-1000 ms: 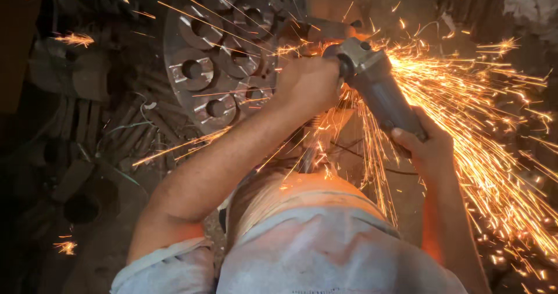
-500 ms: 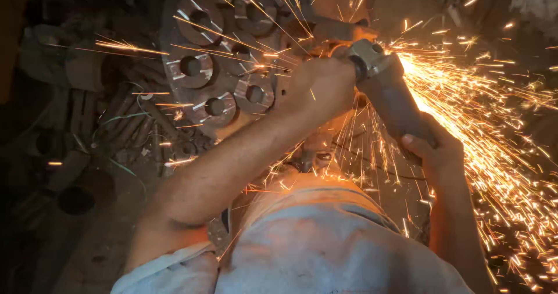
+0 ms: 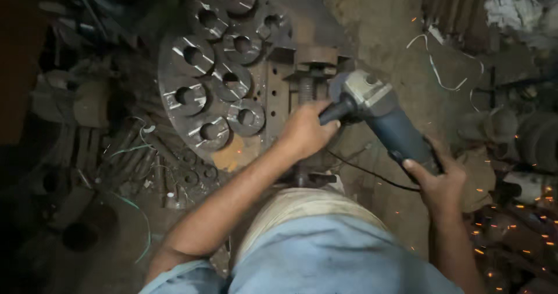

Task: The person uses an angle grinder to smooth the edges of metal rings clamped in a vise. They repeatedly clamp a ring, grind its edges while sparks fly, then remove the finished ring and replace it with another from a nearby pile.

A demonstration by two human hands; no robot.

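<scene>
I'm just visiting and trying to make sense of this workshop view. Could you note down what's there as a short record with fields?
Setting: dim metal workshop, seen from above
Left hand: gripping the black side handle of the angle grinder
Right hand: holding the grinder's blue body at the rear
Grinder head: beside a clamp with a threaded screw
Worktable: round steel plate
On the plate: thick metal rings with centre holes
Sparks: a few orange ones, low right
Floor at left: scrap metal, dark, hard to tell
</scene>
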